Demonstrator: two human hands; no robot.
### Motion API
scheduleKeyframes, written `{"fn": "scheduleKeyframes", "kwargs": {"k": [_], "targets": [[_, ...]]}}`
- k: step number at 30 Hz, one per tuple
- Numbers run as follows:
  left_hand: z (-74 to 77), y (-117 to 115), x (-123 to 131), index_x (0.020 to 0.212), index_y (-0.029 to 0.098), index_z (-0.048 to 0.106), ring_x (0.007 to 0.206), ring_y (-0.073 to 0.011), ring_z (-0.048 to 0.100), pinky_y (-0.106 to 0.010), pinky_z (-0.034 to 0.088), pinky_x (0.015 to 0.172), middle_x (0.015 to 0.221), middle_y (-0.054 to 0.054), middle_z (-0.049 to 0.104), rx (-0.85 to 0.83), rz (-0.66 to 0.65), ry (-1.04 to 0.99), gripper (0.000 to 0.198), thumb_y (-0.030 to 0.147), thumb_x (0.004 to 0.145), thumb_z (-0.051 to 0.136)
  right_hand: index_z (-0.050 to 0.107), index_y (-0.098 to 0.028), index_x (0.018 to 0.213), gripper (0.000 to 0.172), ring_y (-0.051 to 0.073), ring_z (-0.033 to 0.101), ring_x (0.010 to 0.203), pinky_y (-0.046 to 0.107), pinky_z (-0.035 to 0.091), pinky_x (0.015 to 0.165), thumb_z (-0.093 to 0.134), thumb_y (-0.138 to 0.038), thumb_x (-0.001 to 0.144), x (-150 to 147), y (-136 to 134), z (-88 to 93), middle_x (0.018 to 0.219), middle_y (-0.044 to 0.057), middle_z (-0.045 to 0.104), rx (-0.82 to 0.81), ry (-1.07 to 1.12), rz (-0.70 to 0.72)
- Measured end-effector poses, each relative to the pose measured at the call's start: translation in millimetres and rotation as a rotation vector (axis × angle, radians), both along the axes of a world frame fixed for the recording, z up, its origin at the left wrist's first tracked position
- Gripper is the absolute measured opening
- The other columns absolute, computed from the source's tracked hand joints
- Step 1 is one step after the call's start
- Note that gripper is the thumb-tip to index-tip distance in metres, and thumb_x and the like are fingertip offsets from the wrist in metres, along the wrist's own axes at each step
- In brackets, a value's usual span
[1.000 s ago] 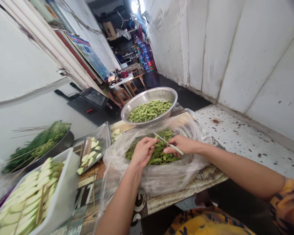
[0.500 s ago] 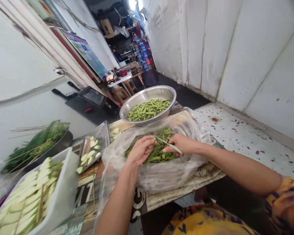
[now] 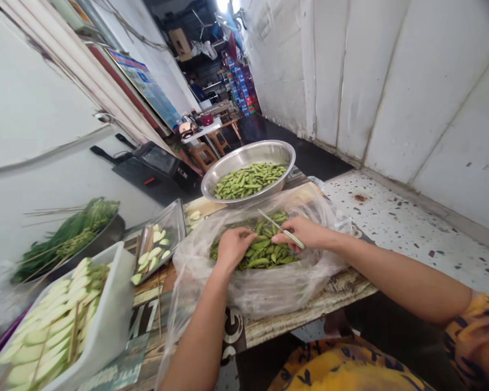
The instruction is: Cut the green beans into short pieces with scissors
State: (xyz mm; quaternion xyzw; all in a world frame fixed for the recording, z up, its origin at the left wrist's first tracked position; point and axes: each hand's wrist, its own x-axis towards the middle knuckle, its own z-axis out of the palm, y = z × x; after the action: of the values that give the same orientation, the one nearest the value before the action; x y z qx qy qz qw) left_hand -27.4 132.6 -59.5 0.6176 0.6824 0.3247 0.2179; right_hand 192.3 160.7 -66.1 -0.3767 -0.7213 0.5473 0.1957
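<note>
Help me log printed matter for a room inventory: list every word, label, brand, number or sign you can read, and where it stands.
"G", probably: white letter on the tabletop; its neighbours are partly covered or unclear.
Wall poster: too small to read.
Stacked boxes: too small and blurred.
Black appliance: white marks, unreadable.

To our left we have a white bin [image 3: 120, 312] of pale green slices [image 3: 55, 328] with thin sticks [image 3: 74, 332] among them, and behind it a bowl [image 3: 111, 238] heaped with leafy greens [image 3: 67, 239]. We see more slices on a tray [image 3: 174, 216]. Farther back we make out a black appliance [image 3: 157, 160], a blue poster [image 3: 144, 84], a small white desk [image 3: 212, 128], brown stools [image 3: 202, 156] and stacked boxes [image 3: 239, 84]. To our right, a pale wall [image 3: 377, 81] meets speckled floor [image 3: 395, 217].
</note>
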Motion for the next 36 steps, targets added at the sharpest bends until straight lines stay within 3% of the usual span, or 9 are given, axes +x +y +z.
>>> {"fn": "scheduleKeyframes", "kwargs": {"k": [4,6,10,14,20,25,31,36], "targets": [[-1.4,3,3,0.058,0.02,0.07,0.046,-0.0112,0.036,-0.024,0.02,0.049,0.045,0.002,0.047,-0.052,-0.151,0.072,0.01,0.027,0.058,0.076,0.056,-0.015,0.065,0.052,0.013,0.055,0.044,0.023,0.042,0.045,0.061,-0.066,0.069,1,0,1.0,0.049,0.0,0.057,0.012,-0.031,0.03],[0.7,3,3,0.06,0.019,0.069,0.048,-0.0107,0.038,-0.023,0.022,0.049,0.048,0.002,0.048,-0.028,-0.138,0.044,0.012,0.029,0.061,0.073,0.055,-0.015,0.063,0.052,0.014,0.056,0.046,0.023,0.042,0.046,0.061,-0.066,0.069,2,0,1.1,0.05,0.0,0.058,0.014,-0.042,0.042],[7.4,0,2,0.069,0.016,0.061,0.044,-0.0073,0.034,-0.021,0.021,0.045,0.051,0.004,0.045,-0.094,0.006,-0.325,0.026,0.041,0.066,0.069,0.055,-0.015,0.061,0.051,0.014,0.057,0.047,0.023,0.043,0.047,0.062,-0.065,0.068,3,0,2.9,0.051,0.001,0.059,-0.006,-0.058,0.06],[14.7,-7,8,0.073,0.017,0.051,0.039,-0.0038,0.022,-0.019,0.012,0.04,0.046,0.009,0.035,-0.308,-0.087,-0.607,0.038,0.048,0.064,0.071,0.055,-0.014,0.057,0.053,0.013,0.056,0.046,0.023,0.042,0.047,0.063,-0.065,0.068,5,-1,6.0,0.05,0.002,0.059,-0.01,-0.074,0.073],[19.4,-11,16,0.071,0.015,0.051,0.038,-0.0027,0.025,-0.018,0.014,0.04,0.045,0.008,0.036,-0.318,-0.15,-0.614,0.037,0.045,0.065,0.072,0.053,-0.015,0.055,0.053,0.012,0.053,0.044,0.022,0.041,0.044,0.063,-0.066,0.067,5,-3,6.2,0.047,0.0,0.056,-0.025,-0.025,0.092],[20.6,-11,16,0.065,0.016,0.051,0.036,-0.0026,0.023,-0.018,0.012,0.039,0.042,0.008,0.037,-0.333,-0.11,-0.62,0.028,0.037,0.063,0.07,0.055,-0.015,0.058,0.051,0.011,0.053,0.043,0.022,0.041,0.045,0.062,-0.064,0.07,2,-5,3.5,0.049,0.0,0.056,-0.003,-0.021,0.097],[21.5,-13,18,0.063,0.015,0.054,0.037,-0.0028,0.028,-0.018,0.017,0.04,0.042,0.007,0.04,-0.277,-0.121,-0.496,0.02,0.029,0.062,0.069,0.053,-0.015,0.055,0.052,0.012,0.053,0.043,0.022,0.039,0.043,0.062,-0.064,0.069,2,-7,7.9,0.048,0.0,0.055,-0.052,-0.005,0.153],[19.3,-13,16,0.064,0.015,0.053,0.037,-0.0024,0.025,-0.018,0.016,0.04,0.042,0.008,0.037,-0.31,-0.14,-0.539,0.02,0.03,0.065,0.067,0.053,-0.015,0.051,0.051,0.01,0.05,0.039,0.021,0.039,0.045,0.061,-0.06,0.073,5,-8,8.3,0.043,-0.001,0.053,0.032,-0.022,0.131]]}}
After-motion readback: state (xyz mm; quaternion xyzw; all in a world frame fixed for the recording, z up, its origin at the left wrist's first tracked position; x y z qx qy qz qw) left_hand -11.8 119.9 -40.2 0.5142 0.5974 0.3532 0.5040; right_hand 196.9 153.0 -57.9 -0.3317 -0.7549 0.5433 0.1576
